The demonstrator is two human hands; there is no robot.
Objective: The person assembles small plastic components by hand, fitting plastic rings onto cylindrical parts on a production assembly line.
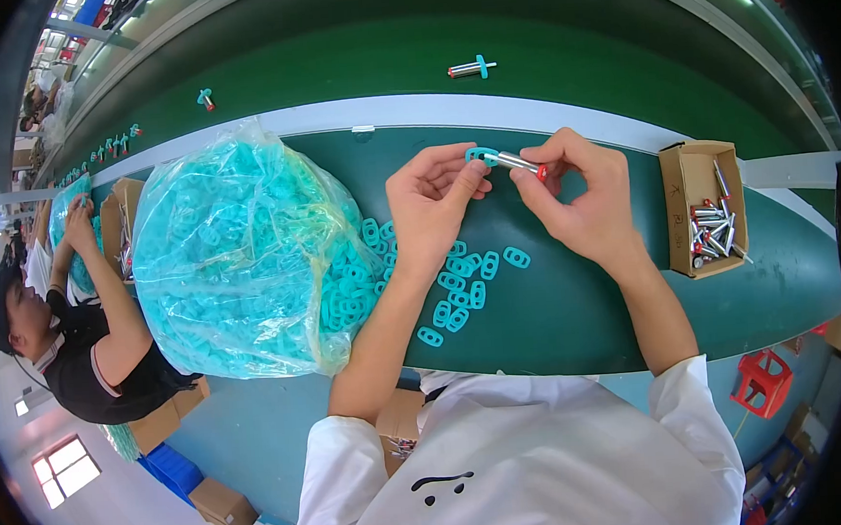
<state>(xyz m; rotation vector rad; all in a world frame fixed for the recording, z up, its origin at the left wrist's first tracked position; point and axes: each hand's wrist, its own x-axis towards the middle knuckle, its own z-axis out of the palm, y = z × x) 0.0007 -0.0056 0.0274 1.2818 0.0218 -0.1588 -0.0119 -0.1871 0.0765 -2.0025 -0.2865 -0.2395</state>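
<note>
Between the thumb and fingers of my left hand (439, 196) is a small teal plastic ring piece (480, 154). My right hand (575, 190) pinches a slim silver metal cylinder with a red end (518, 163). The cylinder's far end meets the teal piece; how deep it sits in the hole I cannot tell. Below my left hand, several loose teal pieces (455, 281) lie scattered on the green table (567, 302). A big clear bag full of teal pieces (237, 254) stands left of my left forearm.
At the right, an open cardboard box (677, 213) holds several metal cylinders (714, 227). Beyond a pale rail, a green belt (332, 71) carries cylinders fitted with teal pieces (481, 66). A co-worker (88, 341) sits at the left. A red stool (763, 383) stands at lower right.
</note>
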